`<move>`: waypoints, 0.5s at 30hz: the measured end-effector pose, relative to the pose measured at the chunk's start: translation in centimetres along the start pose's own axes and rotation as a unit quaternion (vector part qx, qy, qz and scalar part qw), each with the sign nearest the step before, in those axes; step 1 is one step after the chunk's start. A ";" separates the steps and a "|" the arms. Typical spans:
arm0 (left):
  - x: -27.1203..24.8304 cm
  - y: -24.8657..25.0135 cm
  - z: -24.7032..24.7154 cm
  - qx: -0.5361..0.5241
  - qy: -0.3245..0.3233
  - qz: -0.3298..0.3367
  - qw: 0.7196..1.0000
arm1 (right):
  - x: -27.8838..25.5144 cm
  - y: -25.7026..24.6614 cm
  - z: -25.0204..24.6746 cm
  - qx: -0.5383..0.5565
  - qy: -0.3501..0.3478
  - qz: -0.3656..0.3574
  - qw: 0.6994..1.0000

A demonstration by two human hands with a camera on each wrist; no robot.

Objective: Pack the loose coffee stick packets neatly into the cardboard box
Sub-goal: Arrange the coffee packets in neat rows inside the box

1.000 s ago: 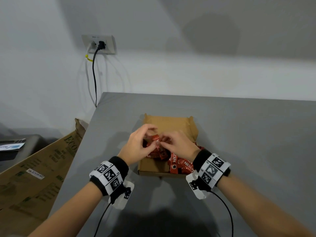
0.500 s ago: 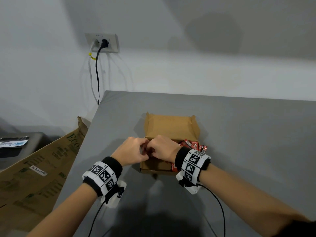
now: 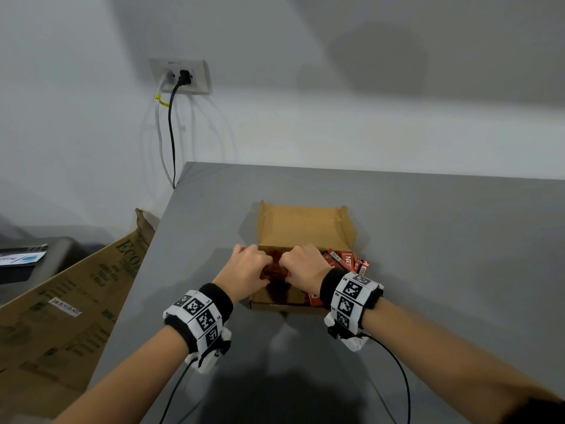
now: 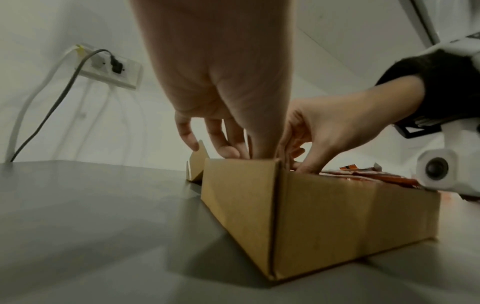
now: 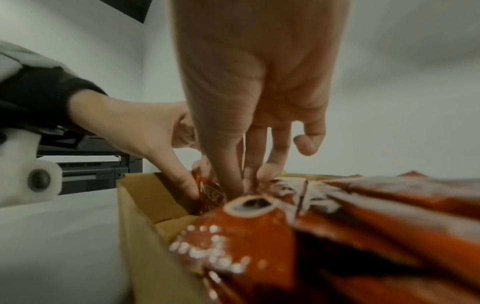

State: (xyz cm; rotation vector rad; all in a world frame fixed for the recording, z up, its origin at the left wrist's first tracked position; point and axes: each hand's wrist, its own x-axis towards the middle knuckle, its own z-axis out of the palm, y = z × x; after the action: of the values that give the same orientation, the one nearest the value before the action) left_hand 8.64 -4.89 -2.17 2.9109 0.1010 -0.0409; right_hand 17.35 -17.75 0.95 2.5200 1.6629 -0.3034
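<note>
An open cardboard box [image 3: 276, 302] sits on the grey table [image 3: 443, 270], its lid [image 3: 301, 228] standing up at the back. Red coffee stick packets [image 3: 345, 261] lie along the box's right side. My left hand [image 3: 249, 267] and right hand [image 3: 302, 264] meet over the box's left half, fingers curled round a dark red bundle of packets [image 3: 275, 270]. In the right wrist view my left hand [image 5: 155, 139] pinches a packet [image 5: 210, 192] and my right hand's fingers [image 5: 255, 144] reach down beside it. The left wrist view shows both hands dipping behind the box wall [image 4: 324, 216].
A large flattened carton [image 3: 76, 301] leans beside the table's left edge. A wall socket [image 3: 180, 76] with cables hangs behind. A dark device [image 3: 30, 258] stands at far left. The wrist cables trail over the table toward me.
Both hands have closed together and shifted left and forward in the box with the bundle. The right hand left the box's right side, uncovering the packets lying there.
</note>
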 end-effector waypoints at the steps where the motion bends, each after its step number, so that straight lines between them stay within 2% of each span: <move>1: 0.1 0.1 -0.1 0.008 -0.007 0.000 1.000 | 0.1 -0.1 0.1 -0.006 -0.004 0.003 1.000; 5: 0.2 0.3 -0.1 0.001 -0.012 -0.008 1.000 | 0.5 -0.2 0.3 0.008 -0.011 0.010 1.000; 9: 0.3 0.4 -0.1 -0.005 -0.011 -0.009 1.000 | 0.0 0.6 -0.4 0.090 -0.004 0.022 0.996; 11: 0.2 0.3 -0.2 -0.010 0.000 -0.009 1.000 | -1.0 1.9 -1.4 0.159 0.041 0.062 0.984; 15: 0.1 0.5 -0.6 -0.043 0.032 -0.016 0.998 | -4.4 6.9 -3.3 0.238 0.172 0.195 0.936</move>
State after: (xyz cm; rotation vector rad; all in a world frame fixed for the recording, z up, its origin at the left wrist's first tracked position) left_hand 8.77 -5.21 -1.44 2.8255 0.1562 0.0500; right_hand 22.33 -23.75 5.04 3.3593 1.2372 -0.2584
